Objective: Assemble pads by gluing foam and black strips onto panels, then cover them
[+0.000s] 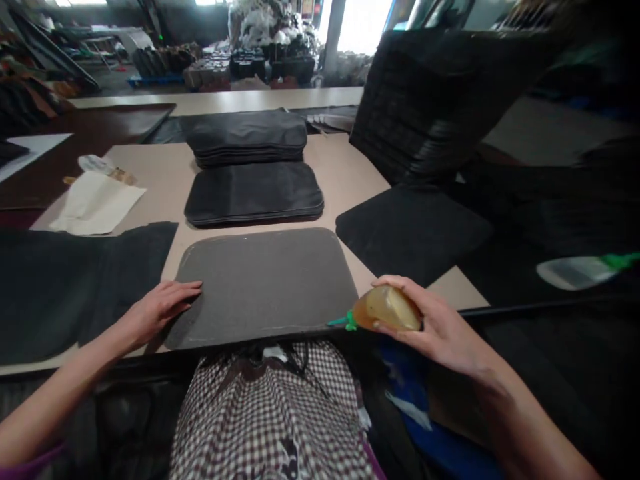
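Note:
A dark grey panel (265, 287) with rounded corners lies flat along the table's front edge. Resting on its left side is my left hand (167, 303), fingers stretched out and holding nothing. My right hand (425, 327) is wrapped round a clear squeeze bottle (385, 308) of amber liquid, tipped on its side. The bottle's green nozzle (343, 321) points left, at the panel's front right corner. A thin pale line runs along parts of the panel's border. Whether the nozzle tip touches the panel I cannot tell.
Two stacks of black panels, a nearer one (255, 193) and a farther one (247, 137), lie behind. Black sheets (85, 287) spread at left beside a cream cloth (100, 203). On the right are a tall black stack (430, 107), a loose black panel (413, 230) and another green-tipped bottle (575, 273).

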{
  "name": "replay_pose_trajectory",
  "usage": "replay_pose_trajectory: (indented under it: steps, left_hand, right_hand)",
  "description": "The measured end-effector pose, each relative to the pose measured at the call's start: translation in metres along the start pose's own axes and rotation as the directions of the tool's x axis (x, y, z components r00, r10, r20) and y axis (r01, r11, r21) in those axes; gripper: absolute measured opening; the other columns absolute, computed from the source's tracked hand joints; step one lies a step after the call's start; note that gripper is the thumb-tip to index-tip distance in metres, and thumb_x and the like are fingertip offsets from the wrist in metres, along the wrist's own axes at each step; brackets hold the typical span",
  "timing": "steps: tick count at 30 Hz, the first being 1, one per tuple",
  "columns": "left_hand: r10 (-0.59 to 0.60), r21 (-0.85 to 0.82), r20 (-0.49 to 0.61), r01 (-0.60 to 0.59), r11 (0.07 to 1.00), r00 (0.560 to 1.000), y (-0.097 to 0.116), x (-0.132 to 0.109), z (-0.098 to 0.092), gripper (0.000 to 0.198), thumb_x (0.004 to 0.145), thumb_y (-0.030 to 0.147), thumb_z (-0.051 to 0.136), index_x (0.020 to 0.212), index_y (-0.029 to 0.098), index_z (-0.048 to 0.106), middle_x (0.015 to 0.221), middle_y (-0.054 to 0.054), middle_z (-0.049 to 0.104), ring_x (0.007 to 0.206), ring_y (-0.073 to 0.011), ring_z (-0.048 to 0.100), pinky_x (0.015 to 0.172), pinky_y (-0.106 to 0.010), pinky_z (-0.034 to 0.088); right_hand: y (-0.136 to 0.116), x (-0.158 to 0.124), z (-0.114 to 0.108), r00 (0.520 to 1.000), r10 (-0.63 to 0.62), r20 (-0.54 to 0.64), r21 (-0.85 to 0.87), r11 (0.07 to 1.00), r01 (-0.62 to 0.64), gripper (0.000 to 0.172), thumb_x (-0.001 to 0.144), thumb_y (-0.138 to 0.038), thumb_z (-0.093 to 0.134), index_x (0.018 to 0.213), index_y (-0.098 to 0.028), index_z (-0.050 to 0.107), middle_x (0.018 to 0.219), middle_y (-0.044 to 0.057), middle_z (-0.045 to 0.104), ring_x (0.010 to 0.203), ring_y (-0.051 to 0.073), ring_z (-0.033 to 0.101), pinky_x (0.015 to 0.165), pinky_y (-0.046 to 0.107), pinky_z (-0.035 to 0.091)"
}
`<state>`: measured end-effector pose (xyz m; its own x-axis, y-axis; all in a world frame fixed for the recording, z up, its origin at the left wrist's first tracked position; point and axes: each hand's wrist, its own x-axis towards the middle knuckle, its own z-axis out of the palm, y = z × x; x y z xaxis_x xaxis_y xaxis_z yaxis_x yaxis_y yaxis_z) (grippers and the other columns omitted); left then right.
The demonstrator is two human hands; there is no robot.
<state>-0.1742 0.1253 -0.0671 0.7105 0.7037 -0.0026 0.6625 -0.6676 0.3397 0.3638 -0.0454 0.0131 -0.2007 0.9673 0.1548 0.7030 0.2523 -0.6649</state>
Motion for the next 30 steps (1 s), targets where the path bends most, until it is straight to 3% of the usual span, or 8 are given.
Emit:
replay_pose_trajectory:
  steps: [4,10,15,18,21,25,28,30]
  left_hand:
    - [0.001,0.029,-0.032,0.000,1.000,0.999,-0.008,-0.004,0.006,0.037,0.100,0.045,0.049,0.132,0.033,0.063,0.146,0.000,0.059,0.125,-0.0238,0.058,0.104,-0.038,0.049]
    - [0.032,0.072,-0.079,-0.026,0.997,0.996,-0.013,-0.004,0.010,0.037,0.098,0.046,0.048,0.131,0.035,0.062,0.143,0.004,0.062,0.121,-0.0240,0.060,0.099,-0.038,0.052]
    - [0.017,0.053,-0.093,-0.012,0.999,0.996,-0.017,-0.006,0.014,0.037,0.098,0.046,0.049,0.130,0.035,0.063,0.143,0.001,0.062,0.123,-0.0246,0.060,0.101,-0.036,0.050]
    - [-0.006,0.058,-0.077,0.011,0.998,0.997,-0.018,-0.007,0.015,0.038,0.097,0.045,0.049,0.131,0.034,0.062,0.145,0.002,0.060,0.124,-0.0250,0.059,0.101,-0.037,0.050]
    - [-0.006,0.070,-0.069,0.011,0.998,0.998,-0.018,-0.007,0.015,0.037,0.097,0.045,0.050,0.130,0.034,0.063,0.144,0.001,0.061,0.124,-0.0248,0.059,0.100,-0.036,0.050]
    - [-0.004,0.079,-0.080,0.010,0.997,0.997,-0.016,-0.005,0.014,0.037,0.096,0.047,0.050,0.127,0.033,0.065,0.140,0.000,0.064,0.121,-0.0251,0.062,0.098,-0.035,0.051]
    - [0.000,0.077,-0.100,0.008,0.997,0.995,-0.013,-0.005,0.014,0.036,0.096,0.046,0.050,0.128,0.036,0.063,0.139,0.003,0.065,0.119,-0.0255,0.062,0.097,-0.038,0.053]
    - [0.005,0.082,-0.110,0.004,0.997,0.994,-0.008,-0.005,0.014,0.035,0.097,0.042,0.048,0.130,0.040,0.060,0.140,0.005,0.064,0.120,-0.0262,0.062,0.095,-0.041,0.053]
  right_hand:
    - [0.019,-0.026,-0.016,0.985,0.135,-0.111,-0.018,0.990,-0.138,0.053,0.090,-0.055,0.073,0.131,-0.028,0.053,0.124,0.006,0.062,0.105,0.026,0.064,0.086,0.033,0.053]
    - [0.040,-0.053,-0.026,0.923,0.278,-0.267,0.026,0.959,-0.281,0.058,0.085,-0.058,0.076,0.130,-0.028,0.054,0.115,0.005,0.065,0.100,0.027,0.065,0.086,0.035,0.054]
    - [0.048,-0.058,-0.011,0.840,0.317,-0.441,0.135,0.948,-0.287,0.062,0.082,-0.056,0.078,0.131,-0.027,0.054,0.122,0.006,0.061,0.106,0.029,0.063,0.090,0.037,0.054]
    - [0.049,-0.057,0.006,0.815,0.299,-0.497,0.131,0.954,-0.270,0.062,0.083,-0.055,0.078,0.132,-0.027,0.054,0.125,0.007,0.059,0.109,0.029,0.062,0.095,0.038,0.051]
    - [0.047,-0.059,0.015,0.817,0.293,-0.496,0.100,0.954,-0.282,0.059,0.083,-0.054,0.078,0.130,-0.027,0.055,0.125,0.007,0.060,0.110,0.029,0.061,0.096,0.038,0.050]
    - [0.044,-0.068,0.008,0.832,0.366,-0.418,0.151,0.930,-0.334,0.057,0.083,-0.053,0.078,0.129,-0.026,0.056,0.118,0.005,0.063,0.102,0.027,0.063,0.091,0.037,0.051]
    - [0.043,-0.073,0.000,0.856,0.440,-0.271,0.296,0.884,-0.361,0.053,0.083,-0.049,0.078,0.126,-0.025,0.058,0.113,0.005,0.064,0.098,0.026,0.063,0.085,0.034,0.053]
    - [0.047,-0.074,-0.001,0.853,0.483,-0.199,0.463,0.813,-0.353,0.053,0.083,-0.047,0.076,0.126,-0.024,0.057,0.105,0.005,0.064,0.085,0.024,0.063,0.067,0.030,0.053]
